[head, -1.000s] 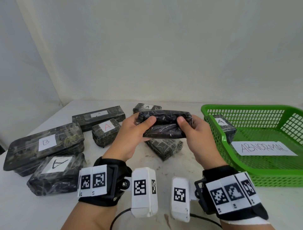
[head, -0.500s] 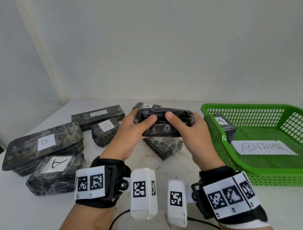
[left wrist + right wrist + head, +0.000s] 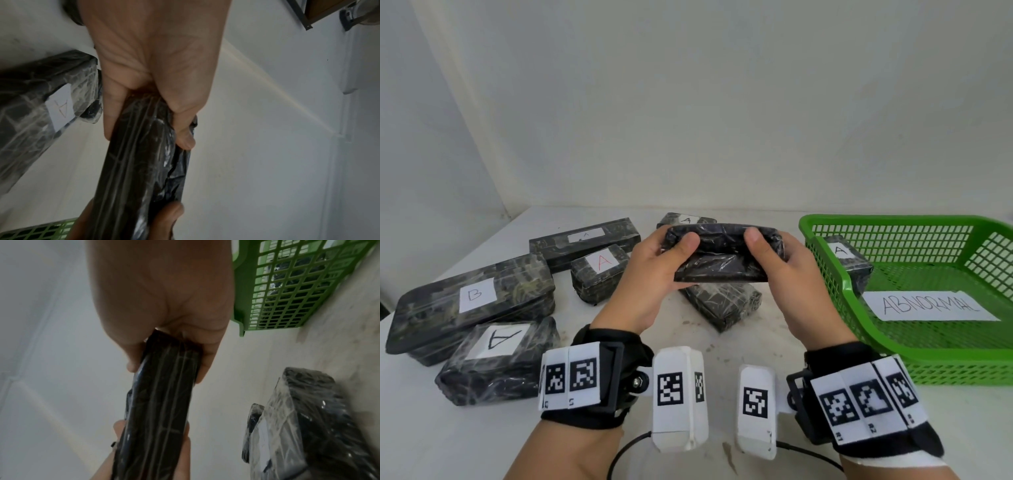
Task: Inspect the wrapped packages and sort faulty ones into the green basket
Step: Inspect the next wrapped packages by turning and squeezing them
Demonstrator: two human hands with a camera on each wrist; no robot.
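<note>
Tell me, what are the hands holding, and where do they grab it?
A black wrapped package, held above the table. The left hand grips its left end, the right hand its right end.

I see bare white counter [image 3: 465, 442] in front of my wrists and a clear strip between the two hands down to the near edge. On my left a cluster of dark film-wrapped packages blocks the way: the long flat B-labelled package [image 3: 472, 301], the A-labelled block [image 3: 498, 359] in front of it, and two more behind. An unlabelled wrapped package [image 3: 722, 303] lies under the hands. On my right the green plastic mesh basket [image 3: 893, 363] walls off that side, its rim standing just beside my right hand [image 3: 794, 284].
</note>
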